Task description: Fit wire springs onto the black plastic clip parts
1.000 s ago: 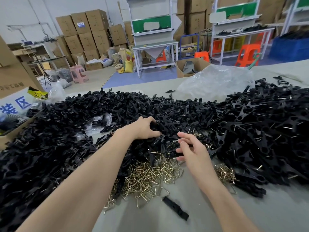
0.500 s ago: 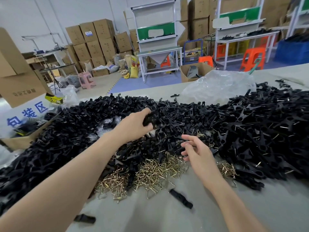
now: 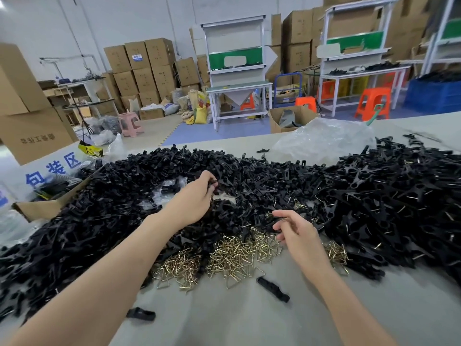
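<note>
Black clip parts (image 3: 274, 186) lie heaped on the bench (image 3: 249, 320). Left hand (image 3: 194, 199) fingers clamp one clip part (image 3: 214, 186) atop the heap. Right hand (image 3: 296, 232) fingers curl above the wire springs (image 3: 232, 255); their grip cannot be told.

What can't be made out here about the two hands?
Head view.
Left hand: fingertips buried among the black clip parts; whether they grip one is hidden.
Right hand: its back faces the camera, hiding the palm; whether it holds one of the wire springs is too small to tell.
Both elbows: cut off by the bottom edge.
</note>
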